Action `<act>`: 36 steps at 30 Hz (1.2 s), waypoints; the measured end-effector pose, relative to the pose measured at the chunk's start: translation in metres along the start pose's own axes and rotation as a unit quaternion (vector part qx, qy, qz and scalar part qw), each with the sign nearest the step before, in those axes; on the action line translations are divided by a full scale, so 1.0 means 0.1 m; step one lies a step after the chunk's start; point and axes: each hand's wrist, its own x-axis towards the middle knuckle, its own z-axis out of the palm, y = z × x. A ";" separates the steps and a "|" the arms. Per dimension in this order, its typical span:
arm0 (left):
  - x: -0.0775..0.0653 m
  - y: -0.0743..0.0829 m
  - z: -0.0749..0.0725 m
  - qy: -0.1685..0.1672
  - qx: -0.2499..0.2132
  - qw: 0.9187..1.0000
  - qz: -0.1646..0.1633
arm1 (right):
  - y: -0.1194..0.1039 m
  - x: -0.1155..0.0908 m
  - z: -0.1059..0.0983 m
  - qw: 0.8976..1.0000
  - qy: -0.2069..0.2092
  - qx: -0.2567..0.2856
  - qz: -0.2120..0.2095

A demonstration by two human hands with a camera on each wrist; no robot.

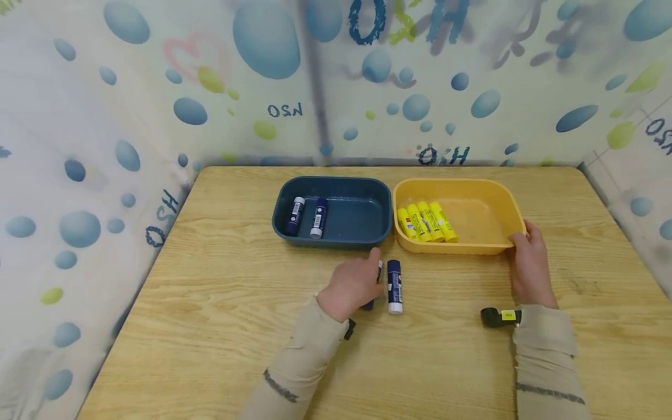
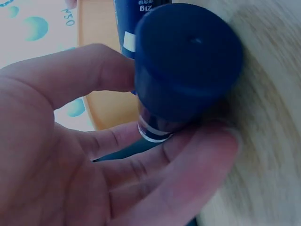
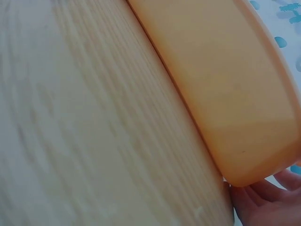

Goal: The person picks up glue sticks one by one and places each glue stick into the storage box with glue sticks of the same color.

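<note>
On the table, my left hand (image 1: 353, 286) pinches a dark blue glue stick (image 2: 188, 56) between thumb and fingers; in the head view the hand covers most of it. Just to its right lies another blue glue stick (image 1: 395, 287) with a white end. My right hand (image 1: 530, 265) grips the front right corner of a yellow bin (image 1: 483, 213), thumb over the rim. Several yellow glue sticks (image 1: 427, 221) lie in the left part of that bin. In the dark blue bin (image 1: 362, 219) beside it are two blue glue sticks (image 1: 318, 218).
The two bins stand side by side near the back of the wooden table (image 1: 220, 280). Behind the table rises a wall (image 1: 336, 87) with blue and green spots. A black strap piece (image 1: 501, 317) sticks out at the right wrist.
</note>
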 end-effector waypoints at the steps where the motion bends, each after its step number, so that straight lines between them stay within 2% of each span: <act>1: 0.00 -0.01 0.00 -0.005 -0.001 1.000 -0.002 | 0.00 0.00 0.00 1.000 0.001 -0.002 0.002; 7: -0.01 -0.05 -0.04 -0.029 -0.015 0.999 -0.004 | -0.01 -0.01 0.00 1.000 0.003 -0.013 0.014; 13: -0.08 -0.09 -0.11 -0.040 -0.053 0.998 0.009 | 0.00 0.00 0.00 1.000 0.007 -0.005 0.012; 20: -0.17 -0.17 -0.21 -0.028 -0.069 0.994 0.077 | 0.01 0.01 0.00 1.000 0.009 0.019 0.001; 24: -0.25 -0.22 -0.31 -0.012 -0.102 0.990 0.101 | 0.00 0.02 0.00 1.000 0.011 0.013 0.001; 31: -0.40 -0.32 -0.49 0.016 -0.159 0.981 0.108 | 0.01 0.02 0.00 1.000 0.002 0.001 -0.001; 36: -0.41 -0.41 -0.62 0.028 -0.163 0.981 0.106 | 0.01 0.00 -0.01 1.000 -0.002 0.009 -0.005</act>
